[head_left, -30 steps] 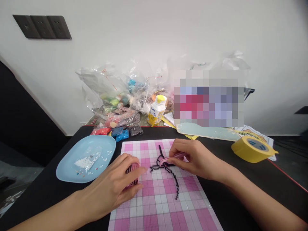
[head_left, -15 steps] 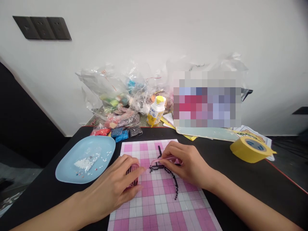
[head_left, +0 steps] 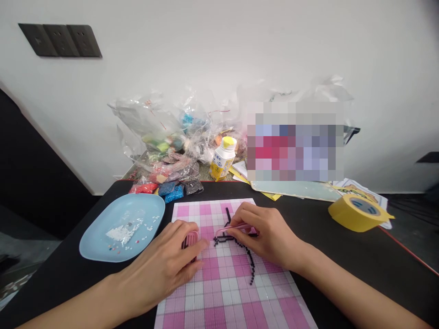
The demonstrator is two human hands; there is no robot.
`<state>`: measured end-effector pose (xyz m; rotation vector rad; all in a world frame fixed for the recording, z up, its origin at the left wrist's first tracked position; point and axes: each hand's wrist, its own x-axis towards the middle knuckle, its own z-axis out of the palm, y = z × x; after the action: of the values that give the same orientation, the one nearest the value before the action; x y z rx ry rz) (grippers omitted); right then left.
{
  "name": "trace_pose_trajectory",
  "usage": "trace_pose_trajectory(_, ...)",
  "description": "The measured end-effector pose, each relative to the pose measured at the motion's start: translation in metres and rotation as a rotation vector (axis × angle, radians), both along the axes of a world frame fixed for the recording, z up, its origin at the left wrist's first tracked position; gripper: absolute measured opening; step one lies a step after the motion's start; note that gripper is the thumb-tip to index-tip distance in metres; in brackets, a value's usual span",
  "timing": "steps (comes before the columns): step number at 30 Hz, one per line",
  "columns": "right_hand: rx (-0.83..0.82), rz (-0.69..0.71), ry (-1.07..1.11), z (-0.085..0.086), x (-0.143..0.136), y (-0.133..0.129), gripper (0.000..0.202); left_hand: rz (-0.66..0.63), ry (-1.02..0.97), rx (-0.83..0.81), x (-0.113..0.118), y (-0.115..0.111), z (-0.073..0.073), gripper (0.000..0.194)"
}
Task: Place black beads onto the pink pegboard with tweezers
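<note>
A pegboard (head_left: 219,292) over a pink and white checked pattern lies before me, with lines of small black beads (head_left: 252,262) standing on it. My left hand (head_left: 171,258) is closed round a small pink slotted tray (head_left: 192,237) holding black beads, at the board's left edge. Pink tweezers (head_left: 222,228) are pinched in my right hand (head_left: 257,230), their tips pointing left over the upper bead lines. Part of the bead lines is hidden under my right hand. Whether the tips grip a bead is too small to tell.
On the left is a blue plate (head_left: 91,233) with white beads and a small bag. Bead packets (head_left: 174,193), plastic bags (head_left: 144,119) and a yellow-capped bottle (head_left: 222,159) stand behind the board. At the right lies a yellow tape roll (head_left: 356,214). One back area is pixelated.
The pink tray in my left hand has tilted slightly, and its slots show differently. My right hand and the tweezers are nearly where they were.
</note>
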<state>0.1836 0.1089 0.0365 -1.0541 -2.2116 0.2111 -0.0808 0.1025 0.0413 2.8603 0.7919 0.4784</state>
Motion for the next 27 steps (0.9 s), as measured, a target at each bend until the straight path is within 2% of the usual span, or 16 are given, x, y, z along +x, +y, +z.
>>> trace_pose_trajectory(27, -0.016, 0.034, 0.004, -0.0005, -0.0054, -0.0017, 0.017, 0.019, 0.017, 0.069, 0.0004, 0.0021, -0.0029, 0.030)
